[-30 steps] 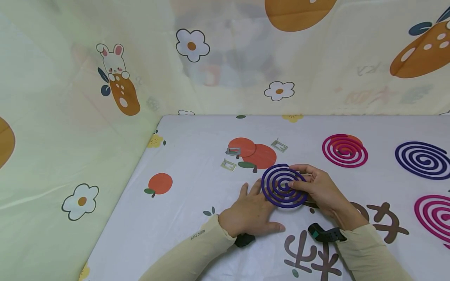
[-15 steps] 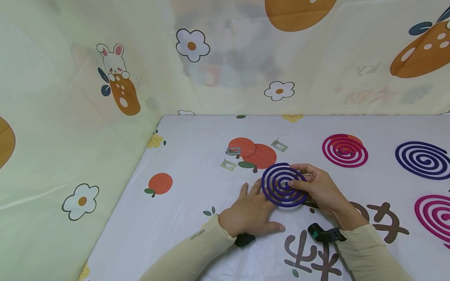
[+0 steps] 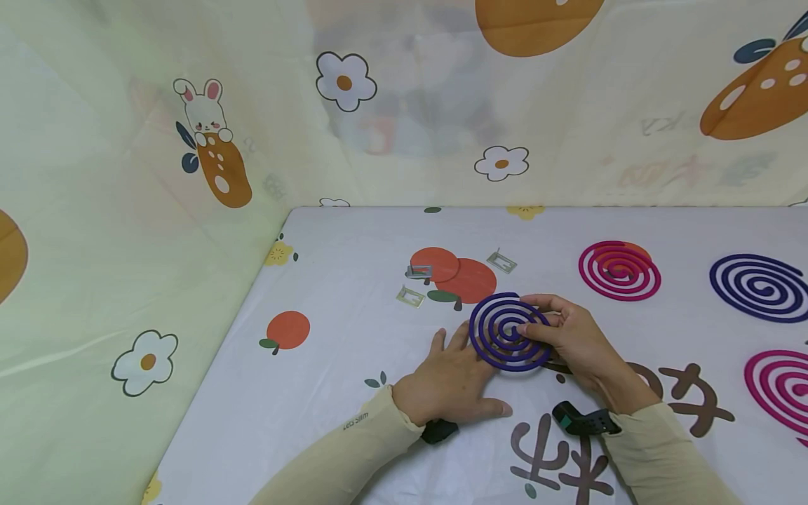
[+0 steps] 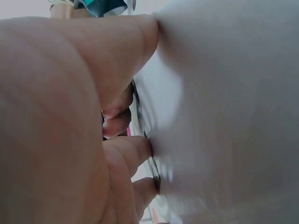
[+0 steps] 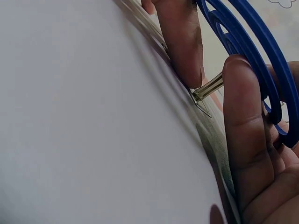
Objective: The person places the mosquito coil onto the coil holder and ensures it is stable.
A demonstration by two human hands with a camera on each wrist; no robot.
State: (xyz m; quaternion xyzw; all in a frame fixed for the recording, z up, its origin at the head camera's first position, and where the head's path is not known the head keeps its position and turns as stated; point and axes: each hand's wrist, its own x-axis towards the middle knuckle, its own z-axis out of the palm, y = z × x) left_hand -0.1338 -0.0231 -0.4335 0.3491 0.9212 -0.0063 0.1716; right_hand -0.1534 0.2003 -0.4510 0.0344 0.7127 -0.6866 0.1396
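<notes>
Blue coil (image 3: 510, 335), held by the right hand (image 3: 581, 347) above the worktop (image 3: 353, 301), near the middle of the head view. The right grip is narrow: the thumb lies on the upper face close to the centre of the spiral, and other fingers support the rim at the far right. Beneath the coil, the right wrist view shows a thin metal stand (image 5: 209, 87), its strip rising from the worktop towards the coil; whether the strip touches the spiral cannot be told, a fingertip covering its upper end. The left hand (image 3: 449, 382) holds its fingers spread, palm down, in a wide pose; some of its fingertips pass under the coil. In the left wrist view, fingertips rest against the worktop.

Behind the left hand, over and beside the printed fruits, lie three loose metal pieces: a grey piece (image 3: 419, 271), a pale piece (image 3: 410, 297) just in front of it, and a prong-bearing piece (image 3: 501, 262) to their right. Farther right lie a red-pink coil (image 3: 621, 273), a second blue coil (image 3: 765, 289) and, cut by the picture's edge, a pink coil (image 3: 800, 389). Both sleeves are beige; a patterned pale curtain (image 3: 404, 42) closes the background.
</notes>
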